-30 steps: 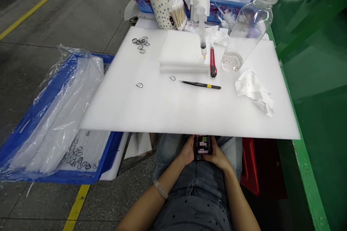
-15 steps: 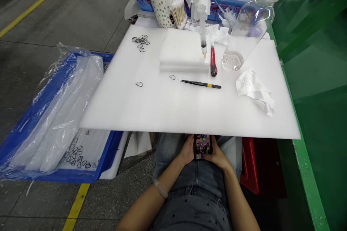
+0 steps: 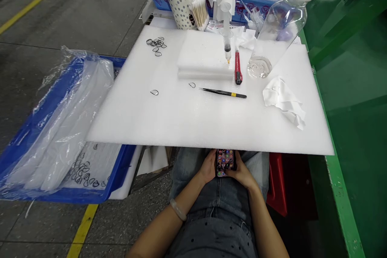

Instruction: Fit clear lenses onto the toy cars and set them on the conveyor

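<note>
A smartphone with app icons lit on its screen rests low over my lap, partly under the table edge. My left hand grips its left side. My right hand holds the right side, its thumb over the lower screen. On the white foam sheet above lie black tweezers with a yellow band. Two thin black teardrop-shaped rings lie apart: one ring by the tweezer tips, another ring farther left. A pile of similar rings sits at the back left.
A syringe leans on a foam block beside a red cutter. A clear bottle, crumpled tissue, cotton swabs and dotted flask stand around. Left is a blue tray; right, a green panel.
The view has shifted very slightly. Both hands keep holding the phone in the same place, and the things on the foam sheet have not moved.
</note>
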The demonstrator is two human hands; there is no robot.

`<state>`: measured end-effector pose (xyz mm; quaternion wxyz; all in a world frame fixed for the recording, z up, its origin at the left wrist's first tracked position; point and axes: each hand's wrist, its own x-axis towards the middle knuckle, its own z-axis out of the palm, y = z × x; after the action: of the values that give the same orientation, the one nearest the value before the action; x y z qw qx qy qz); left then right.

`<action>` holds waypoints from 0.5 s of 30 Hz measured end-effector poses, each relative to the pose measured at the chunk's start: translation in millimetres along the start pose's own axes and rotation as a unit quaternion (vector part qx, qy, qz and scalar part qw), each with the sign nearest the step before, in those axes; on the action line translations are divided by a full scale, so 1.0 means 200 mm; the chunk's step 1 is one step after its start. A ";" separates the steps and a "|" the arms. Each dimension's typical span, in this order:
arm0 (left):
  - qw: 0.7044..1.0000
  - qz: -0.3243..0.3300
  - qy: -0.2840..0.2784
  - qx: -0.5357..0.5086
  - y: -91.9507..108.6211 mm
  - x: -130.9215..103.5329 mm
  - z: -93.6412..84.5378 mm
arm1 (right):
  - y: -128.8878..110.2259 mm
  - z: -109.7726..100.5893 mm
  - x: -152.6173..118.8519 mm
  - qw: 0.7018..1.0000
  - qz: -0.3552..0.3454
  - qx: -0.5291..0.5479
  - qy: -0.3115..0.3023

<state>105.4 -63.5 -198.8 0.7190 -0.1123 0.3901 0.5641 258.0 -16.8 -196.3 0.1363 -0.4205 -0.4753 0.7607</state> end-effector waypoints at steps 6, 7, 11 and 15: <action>1.000 0.000 0.000 0.006 -0.01 0.01 -0.01 | 0.00 0.00 0.00 1.000 0.006 0.007 0.009; 1.000 0.001 -0.001 0.008 -0.01 0.01 -0.01 | 0.01 0.00 0.00 1.000 0.009 0.010 0.007; 1.000 0.004 -0.005 0.019 -0.01 0.00 0.00 | 0.03 0.00 0.02 1.000 -0.012 0.009 0.016; 0.999 0.001 -0.007 0.032 -0.01 0.00 0.00 | 0.04 0.00 0.03 0.998 -0.051 -0.018 0.034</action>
<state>107.4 -63.9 -199.7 0.7243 -0.0846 0.4032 0.5529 256.5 -17.7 -206.4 0.1831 -0.4235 -0.5049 0.7295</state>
